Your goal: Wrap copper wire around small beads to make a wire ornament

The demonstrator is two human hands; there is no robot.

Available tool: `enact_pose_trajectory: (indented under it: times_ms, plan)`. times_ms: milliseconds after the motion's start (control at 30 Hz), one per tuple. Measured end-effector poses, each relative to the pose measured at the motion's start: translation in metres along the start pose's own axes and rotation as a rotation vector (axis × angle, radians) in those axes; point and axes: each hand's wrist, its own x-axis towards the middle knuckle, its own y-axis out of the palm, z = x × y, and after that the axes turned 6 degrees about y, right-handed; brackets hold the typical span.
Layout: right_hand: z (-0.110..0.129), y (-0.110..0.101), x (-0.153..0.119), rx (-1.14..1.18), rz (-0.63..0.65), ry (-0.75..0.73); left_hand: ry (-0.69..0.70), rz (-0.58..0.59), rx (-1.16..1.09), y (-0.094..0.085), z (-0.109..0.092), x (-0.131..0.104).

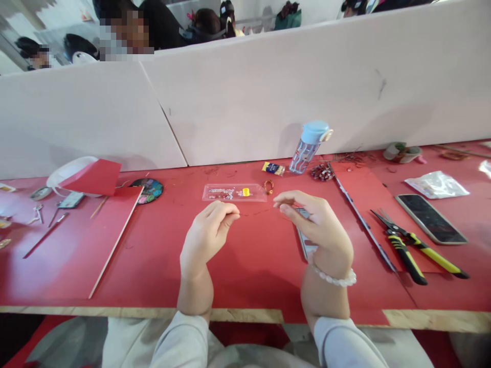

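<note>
My left hand (209, 230) is closed in a pinch, thumb against fingertips, on a thin dark thread (253, 212). The thread runs off to the right over the red table toward my right hand (316, 214). Thumb and fingertips of that hand are drawn together; whether the thread reaches between them is too fine to see. A beaded bracelet (333, 278) circles my right wrist. Just beyond both hands lies a clear plastic tray (261, 194) with small beads (222, 193) and a yellow piece (246, 192). Partly hidden under my right hand is a phone (306, 245).
Behind stand a blue-lidded bottle (305, 148), a small packet (273, 168) and a gold-coloured ring-shaped piece (269, 187). Right are yellow-black cutters (412, 245), another phone (431, 219) and a plastic bag (437, 184). Left lies a board (92, 230). A white partition (268, 97) closes the back; people sit beyond.
</note>
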Motion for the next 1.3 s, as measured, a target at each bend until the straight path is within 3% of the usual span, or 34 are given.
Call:
enact_pose_trajectory:
  times_ms: [267,533,767,933,1167,1300]
  plan:
    - [0.022,0.018,-0.002,-0.019,-0.084,-0.252,-0.017,-0.03,0.001,0.006,0.0,0.0]
    - [0.035,0.028,-0.002,-0.03,-0.113,-0.218,0.046,-0.153,0.05,0.012,-0.003,0.001]
    - [0.025,0.038,0.002,-0.135,-0.225,-0.376,0.048,-0.18,0.07,0.012,-0.001,0.002]
    - [0.018,0.044,0.005,-0.172,-0.243,-0.424,-0.027,-0.115,0.102,0.007,0.003,0.001]
    - [0.014,0.044,0.002,-0.145,-0.126,-0.367,-0.08,0.024,0.046,-0.002,0.01,-0.001]
    - [0.012,0.045,0.003,-0.188,-0.094,-0.347,-0.058,0.047,0.074,-0.002,0.013,-0.001]
